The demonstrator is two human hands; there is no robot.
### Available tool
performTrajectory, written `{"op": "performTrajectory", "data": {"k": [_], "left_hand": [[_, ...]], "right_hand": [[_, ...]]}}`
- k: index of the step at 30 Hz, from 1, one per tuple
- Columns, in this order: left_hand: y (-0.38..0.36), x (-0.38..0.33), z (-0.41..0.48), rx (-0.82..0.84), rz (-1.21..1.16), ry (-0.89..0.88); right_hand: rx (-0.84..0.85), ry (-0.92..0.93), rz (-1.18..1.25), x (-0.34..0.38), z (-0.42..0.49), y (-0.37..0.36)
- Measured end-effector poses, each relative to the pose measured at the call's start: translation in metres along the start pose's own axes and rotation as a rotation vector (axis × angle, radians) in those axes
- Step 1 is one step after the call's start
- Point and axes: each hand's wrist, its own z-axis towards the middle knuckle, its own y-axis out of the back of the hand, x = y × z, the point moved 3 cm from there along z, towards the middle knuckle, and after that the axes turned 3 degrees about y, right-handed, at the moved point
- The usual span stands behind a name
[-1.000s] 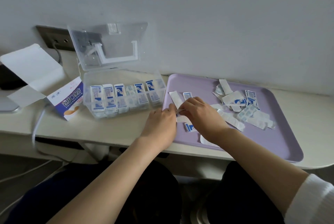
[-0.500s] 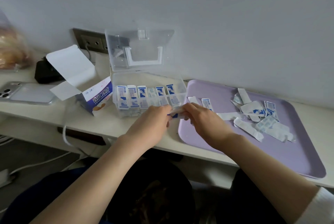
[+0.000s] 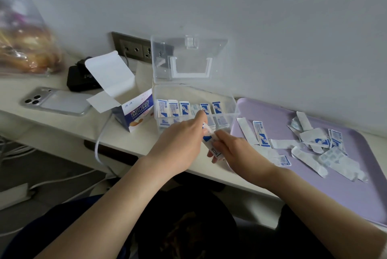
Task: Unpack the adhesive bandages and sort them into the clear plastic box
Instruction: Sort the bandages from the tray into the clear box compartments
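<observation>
So, left hand [image 3: 180, 141] and right hand [image 3: 236, 150] both pinch what looks like a bandage stack [image 3: 211, 144] (blurry) just in front of the open box [image 3: 194, 91], probably squaring it to slot in.

Box [image 3: 230, 101]: I log clear hard plastic, glossy; lid [image 3: 217, 66] the same, with glare along its edges. Bandages [image 3: 260, 133]: paper wrappers, matt white with blue print; some look faintly crinkled. Tray [image 3: 314, 191]: lilac plastic, smooth, low sheen. Carton [image 3: 136, 116]: card, glossy printed outside, matt white inside the flap. Phone [image 3: 62, 101]: silver back, looks metallic, satin. Desk [image 3: 73, 127]: cream, smooth, matt; I cannot tell the material. Wall [image 3: 272, 28]: matt. Bag [image 3: 25, 34]: thin clear film, shiny and wrinkled. Socket plate [image 3: 134, 48]: grey, brushed-metal look.
</observation>
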Motion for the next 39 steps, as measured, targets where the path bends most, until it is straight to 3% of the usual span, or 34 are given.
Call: {"op": "performTrajectory", "data": {"k": [4, 10, 16, 20, 25, 28, 32, 39], "left_hand": [[0.005, 0.002, 0.0, -0.001, -0.024, -0.015], [0.023, 0.0, -0.002, -0.132, -0.026, -0.034], [0.037, 0.007, -0.007, -0.239, 0.006, -0.033], [0.044, 0.027, -0.003, -0.279, -0.068, 0.071], [0.032, 0.058, 0.005, -0.131, 0.135, 0.18], [0.024, 0.064, 0.007, -0.117, 0.131, 0.165], [0.024, 0.066, 0.008, -0.134, 0.12, 0.16], [0.025, 0.067, 0.01, -0.152, 0.161, 0.136]], "right_hand": [[0.036, -0.021, 0.024, 0.007, 0.004, -0.004], [-0.301, 0.123, 0.02, 0.011, 0.011, 0.002], [-0.398, 0.215, -0.101, 0.023, 0.014, 0.006], [-0.487, 0.148, -0.064, 0.027, 0.024, 0.019], [-0.55, 0.018, 0.052, 0.025, 0.055, 0.039], [-0.503, -0.071, -0.001, 0.021, 0.082, 0.039], [-0.291, -0.202, -0.144, 0.018, 0.111, 0.028], [-0.109, -0.4, -0.082, 0.011, 0.139, 0.012]]}}
